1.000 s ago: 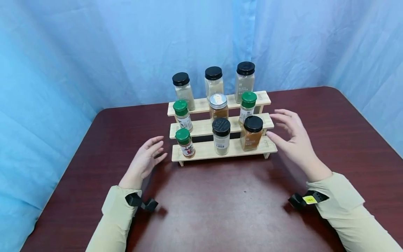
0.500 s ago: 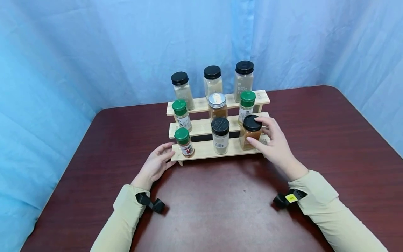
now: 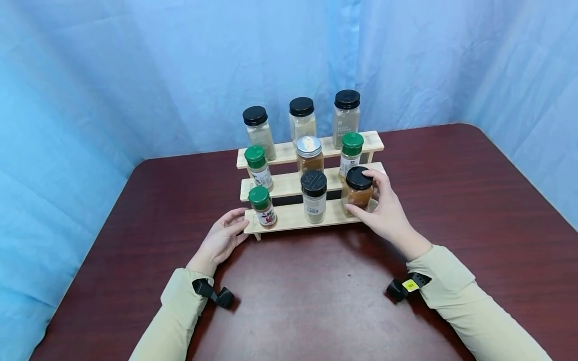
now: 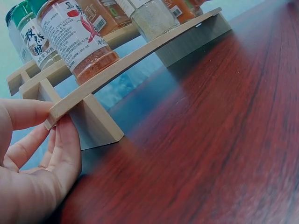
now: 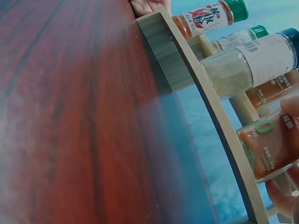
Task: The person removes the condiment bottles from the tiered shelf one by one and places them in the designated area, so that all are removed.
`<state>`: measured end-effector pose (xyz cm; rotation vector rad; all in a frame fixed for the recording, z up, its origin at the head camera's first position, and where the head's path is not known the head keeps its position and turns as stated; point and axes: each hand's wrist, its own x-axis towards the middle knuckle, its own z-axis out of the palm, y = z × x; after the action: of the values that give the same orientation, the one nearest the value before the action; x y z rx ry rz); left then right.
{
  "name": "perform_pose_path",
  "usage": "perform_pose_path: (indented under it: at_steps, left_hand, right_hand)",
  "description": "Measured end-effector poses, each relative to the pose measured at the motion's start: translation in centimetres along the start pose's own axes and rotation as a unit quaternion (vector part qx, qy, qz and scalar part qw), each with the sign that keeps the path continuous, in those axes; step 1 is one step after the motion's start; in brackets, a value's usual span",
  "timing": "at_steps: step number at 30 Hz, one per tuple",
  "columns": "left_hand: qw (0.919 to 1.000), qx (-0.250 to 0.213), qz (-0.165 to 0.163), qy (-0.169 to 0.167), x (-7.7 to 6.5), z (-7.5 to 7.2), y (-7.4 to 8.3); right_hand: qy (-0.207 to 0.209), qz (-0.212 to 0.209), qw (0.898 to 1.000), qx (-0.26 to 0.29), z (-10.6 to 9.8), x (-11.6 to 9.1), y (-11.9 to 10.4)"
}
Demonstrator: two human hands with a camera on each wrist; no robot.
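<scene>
A three-tier wooden spice rack [image 3: 289,216] stands on the table, loaded with several seasoning jars. My left hand [image 3: 221,241] pinches the left end of its lowest shelf; in the left wrist view the thumb and fingers lie above and below the board [image 4: 63,106]. My right hand [image 3: 389,216] grips a square glass jar of orange-brown powder [image 3: 359,197] with a black lid, at the right of the lowest shelf. Whether its base [image 5: 259,158] touches the shelf cannot be made out. Beside it are a black-capped shaker [image 3: 314,206] and a green-capped chili bottle [image 3: 265,213].
On the middle tier stand two green-capped bottles [image 3: 261,173] and a silver-lidded jar [image 3: 309,155]. Tall black-lidded jars [image 3: 346,120] line the top tier. Blue curtains [image 3: 189,75] hang behind the dark red table [image 3: 298,291].
Both hands have come inward from beside the rack. My left hand has taken hold of the lowest shelf's end, and my right hand has closed round the square jar.
</scene>
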<state>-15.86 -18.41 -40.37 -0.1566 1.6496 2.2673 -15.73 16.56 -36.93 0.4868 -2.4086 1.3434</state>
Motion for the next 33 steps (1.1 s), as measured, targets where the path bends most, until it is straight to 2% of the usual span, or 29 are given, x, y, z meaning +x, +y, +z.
perform_pose_path:
  at_steps: [7, 12, 18, 26, 33]
  left_hand:
    - [0.9999, -0.005, 0.007, -0.009, 0.07, 0.14, 0.10]
    - [1.0000, -0.005, -0.003, 0.000, -0.01, 0.20, 0.11]
    - [1.0000, -0.008, 0.001, 0.001, 0.01, 0.13, 0.07]
    - [0.9999, -0.016, 0.002, 0.000, 0.28, 0.24, 0.13]
    - [1.0000, -0.006, -0.002, 0.003, 0.02, 0.32, 0.17]
  right_hand:
    - [0.012, -0.016, 1.000, -0.023, 0.18, -0.13, 0.37]
    - [0.013, -0.019, 0.999, -0.028, 0.28, -0.21, 0.44]
    - [0.022, -0.024, 0.999, -0.035, 0.24, -0.24, 0.25]
    - [0.038, -0.036, 0.998, -0.024, 0.22, -0.36, 0.19]
    - [0.052, -0.054, 0.997, -0.020, 0.19, -0.58, 0.40]
